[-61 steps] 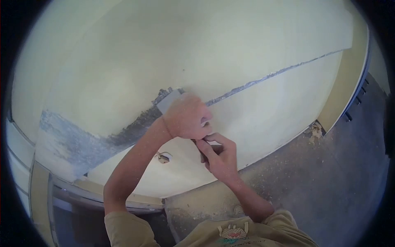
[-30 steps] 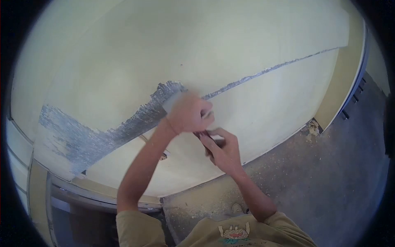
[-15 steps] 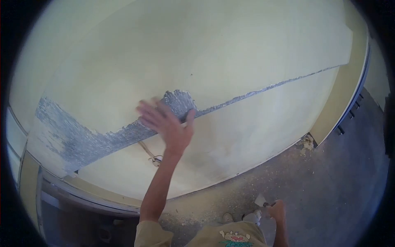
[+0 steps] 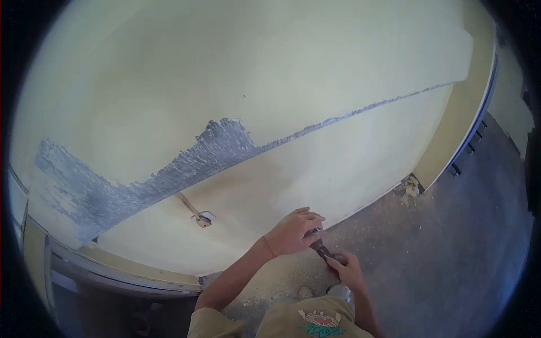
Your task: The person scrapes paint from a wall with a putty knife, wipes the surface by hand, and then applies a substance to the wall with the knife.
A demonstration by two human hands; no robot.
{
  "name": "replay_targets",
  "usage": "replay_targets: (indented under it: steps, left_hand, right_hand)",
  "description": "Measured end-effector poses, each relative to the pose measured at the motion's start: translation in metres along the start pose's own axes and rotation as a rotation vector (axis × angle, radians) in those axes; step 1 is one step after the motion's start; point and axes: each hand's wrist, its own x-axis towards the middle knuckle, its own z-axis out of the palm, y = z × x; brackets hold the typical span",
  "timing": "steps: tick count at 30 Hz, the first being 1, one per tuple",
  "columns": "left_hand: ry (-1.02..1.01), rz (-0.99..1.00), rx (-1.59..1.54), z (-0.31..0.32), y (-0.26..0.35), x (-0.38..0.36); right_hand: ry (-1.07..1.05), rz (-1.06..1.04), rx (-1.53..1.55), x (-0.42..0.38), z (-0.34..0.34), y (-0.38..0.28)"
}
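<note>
Both hands meet low in the view, at about 6 o'clock, just in front of the person's chest. The left hand (image 4: pixel 293 231) is curled over the upper end of a scraper (image 4: pixel 322 249), its fingers folded down so that the blade end is hidden; its grip is pressed together around that end. The right hand (image 4: pixel 348 270) wraps the dark handle from below, grip closed on it. The two hands lie just beside each other, with only a short dark stretch of the tool showing between them.

The scraper's long axis runs from about 10 o'clock to 4 o'clock: the handle end points down toward 4 o'clock into the right palm, and the working end points up toward 10 o'clock under the left fingers. Whether the blade touches anything cannot be told.

Above the hands stands a pale yellow wall (image 4: pixel 315 73). A grey scraped band (image 4: pixel 169 169) crosses it, broad toward 9 o'clock and thinning to a fine line (image 4: pixel 366 110) toward 2 o'clock. A small wall fitting with a wire (image 4: pixel 201 217) sits below the band, toward 9 o'clock from the left hand. The dusty floor (image 4: pixel 445 253) spreads from 3 to 5 o'clock. The person's olive shirt (image 4: pixel 315 324) shows at the bottom edge.
</note>
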Motion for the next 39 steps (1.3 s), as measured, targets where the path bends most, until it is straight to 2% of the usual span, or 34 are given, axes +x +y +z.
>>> replay_targets:
  steps: [2, 4, 5, 6, 7, 8, 10, 12, 16, 19, 26, 28, 30, 31, 33, 34, 36, 37, 39]
  left_hand:
    - [0.011, 0.043, 0.065, -0.009, 0.005, 0.0]
    - [0.022, 0.078, 0.126, -0.024, 0.01, -0.001]
    - [-0.09, 0.026, 0.252, -0.036, 0.013, 0.0]
    - [-0.203, -0.024, 0.382, -0.045, 0.014, 0.0]
    - [-0.21, -0.027, 0.38, -0.05, 0.013, 0.002]
    - [-0.219, -0.015, 0.424, -0.055, 0.011, 0.003]
    - [-0.227, 0.003, 0.472, -0.068, 0.006, 0.014]
    - [-0.247, 0.1, 0.505, -0.08, 0.003, 0.028]
    - [-0.294, 0.109, 0.518, -0.108, -0.004, 0.052]
    - [-0.288, 0.104, 0.55, -0.116, -0.013, 0.059]
    - [-0.368, 0.003, 0.61, -0.117, -0.023, 0.064]
    - [-0.419, -0.035, 0.628, -0.114, -0.026, 0.062]
    - [-0.268, 0.114, 0.642, -0.114, -0.031, 0.061]
    - [-0.27, 0.113, 0.643, -0.118, -0.03, 0.062]
    - [-0.436, 0.01, 0.6, -0.128, -0.022, 0.068]
    - [-0.439, 0.002, 0.591, -0.129, -0.021, 0.072]
    - [-0.471, -0.022, 0.624, -0.126, -0.018, 0.072]
    - [-0.477, -0.038, 0.621, -0.122, -0.019, 0.07]
    - [-0.369, 0.032, 0.618, -0.119, -0.02, 0.067]
  right_hand:
    - [-0.056, -0.246, 0.033, 0.006, 0.024, -0.02]
    - [0.104, -0.835, -0.408, 0.017, 0.04, -0.037]
    - [0.104, -0.821, -0.405, 0.019, 0.046, -0.046]
    - [-0.031, -0.681, -0.234, 0.018, 0.051, -0.055]
    - [-0.163, -0.542, -0.064, 0.018, 0.055, -0.064]
    - [-0.162, -0.54, -0.059, 0.013, 0.058, -0.075]
    - [-0.379, -0.188, 0.134, 0.005, 0.063, -0.098]
    - [-0.376, -0.243, 0.202, 0.007, 0.071, -0.111]
    - [-0.334, -0.423, 0.264, 0.021, 0.081, -0.13]
    - [-0.341, -0.409, 0.338, 0.029, 0.085, -0.136]
    - [-0.175, -0.415, 0.388, 0.047, 0.107, -0.125]
    - [-0.092, -0.547, 0.438, 0.054, 0.114, -0.12]
    - [-0.1, -0.503, 0.415, 0.054, 0.111, -0.125]
    - [-0.111, -0.452, 0.394, 0.052, 0.11, -0.128]
    - [-0.101, -0.469, 0.427, 0.051, 0.12, -0.132]
    - [-0.092, -0.473, 0.455, 0.048, 0.12, -0.131]
    - [-0.147, -0.336, 0.474, 0.045, 0.107, -0.139]
    - [-0.201, -0.241, 0.491, 0.046, 0.101, -0.142]
    - [-0.201, -0.281, 0.508, 0.046, 0.102, -0.13]
